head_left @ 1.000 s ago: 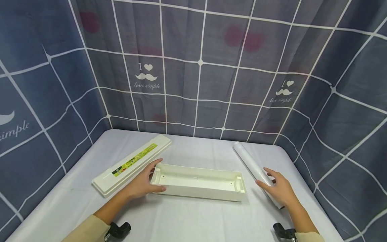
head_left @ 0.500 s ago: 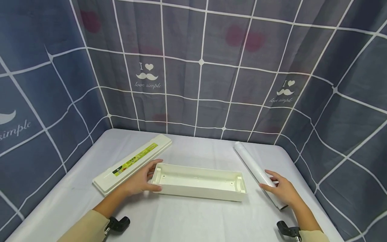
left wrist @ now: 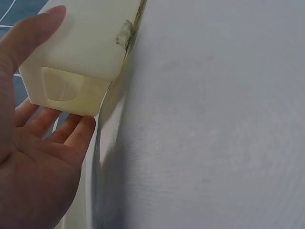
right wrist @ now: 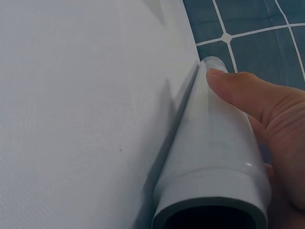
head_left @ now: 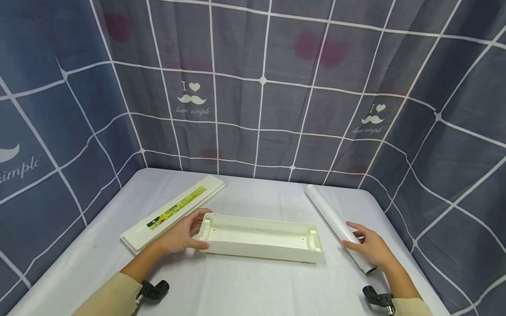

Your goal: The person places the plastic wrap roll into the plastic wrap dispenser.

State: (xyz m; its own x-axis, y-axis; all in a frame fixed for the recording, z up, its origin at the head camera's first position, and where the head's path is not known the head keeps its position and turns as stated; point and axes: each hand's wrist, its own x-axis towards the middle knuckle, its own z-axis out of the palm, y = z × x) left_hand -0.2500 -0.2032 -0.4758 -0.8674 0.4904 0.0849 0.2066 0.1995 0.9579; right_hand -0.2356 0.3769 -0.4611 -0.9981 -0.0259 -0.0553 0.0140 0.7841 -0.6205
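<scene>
A long cream plastic box, open at the top, stands across the middle of the table. My left hand is around its left end, thumb against the front wall and fingers at the end and back. In the left wrist view the end wall of the box lies between thumb and fingers. A white roll of cling film lies slanted at the right. My right hand grips its near part, and in the right wrist view the thumb lies on top of the roll, whose hollow core faces the camera.
The matching cream lid, with a yellow-green label, lies slanted behind my left hand and forearm. A white cloth covers the table. Blue-grey checked curtains enclose its back and sides.
My left hand has slid slightly left along the box end, its thumb farther back. The right hand and the near end of the roll have shifted a little to the right.
</scene>
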